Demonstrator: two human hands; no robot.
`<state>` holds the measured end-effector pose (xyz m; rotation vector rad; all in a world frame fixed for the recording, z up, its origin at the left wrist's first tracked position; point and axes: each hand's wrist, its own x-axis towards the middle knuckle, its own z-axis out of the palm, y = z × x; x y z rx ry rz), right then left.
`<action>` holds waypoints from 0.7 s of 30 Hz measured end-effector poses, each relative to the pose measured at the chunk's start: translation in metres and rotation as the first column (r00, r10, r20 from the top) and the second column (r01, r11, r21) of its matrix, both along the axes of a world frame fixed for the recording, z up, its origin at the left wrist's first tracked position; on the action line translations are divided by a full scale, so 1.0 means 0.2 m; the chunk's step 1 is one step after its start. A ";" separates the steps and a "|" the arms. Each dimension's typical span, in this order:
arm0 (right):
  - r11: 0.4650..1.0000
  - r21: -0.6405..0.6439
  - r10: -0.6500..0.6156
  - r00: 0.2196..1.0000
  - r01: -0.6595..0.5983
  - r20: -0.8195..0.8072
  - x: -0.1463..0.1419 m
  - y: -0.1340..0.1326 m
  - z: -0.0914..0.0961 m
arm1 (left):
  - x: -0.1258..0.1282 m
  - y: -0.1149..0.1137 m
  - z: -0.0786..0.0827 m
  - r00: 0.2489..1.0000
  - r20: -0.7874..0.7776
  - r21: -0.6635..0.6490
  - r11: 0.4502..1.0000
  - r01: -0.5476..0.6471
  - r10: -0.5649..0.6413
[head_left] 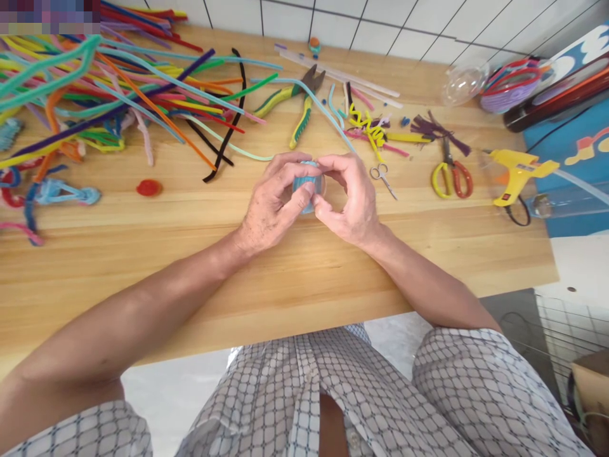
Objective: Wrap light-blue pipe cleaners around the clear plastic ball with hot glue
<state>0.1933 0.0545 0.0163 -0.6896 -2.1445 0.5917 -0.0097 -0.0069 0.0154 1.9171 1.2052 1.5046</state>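
Note:
My left hand (278, 200) and my right hand (349, 197) meet above the middle of the table. Between their fingertips they hold a small light blue piece (303, 181) that looks wound from pipe cleaner. The left thumb and fingers wrap its left side, while the right thumb and forefinger pinch at its right edge. Fingers cover much of it. A long light blue pipe cleaner (328, 114) arches down toward the right hand; whether it joins the held piece I cannot tell. Just right of that hand lie small silver scissors (384, 178).
A heap of coloured pipe cleaners (143, 89) fills the left back. Green-yellow pliers (299, 95) lie beyond my hands. Red-yellow handled cutters (450, 171) and a yellow glue gun (518, 174) are at right. A red oval piece (149, 187) lies left. A tiled wall (380, 25) stands behind.

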 end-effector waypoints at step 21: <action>0.999 0.029 0.043 0.999 -0.043 0.010 0.01 0.01 0.01 | 0.00 0.01 -0.02 1.000 0.009 0.006 1.000 -0.019 0.019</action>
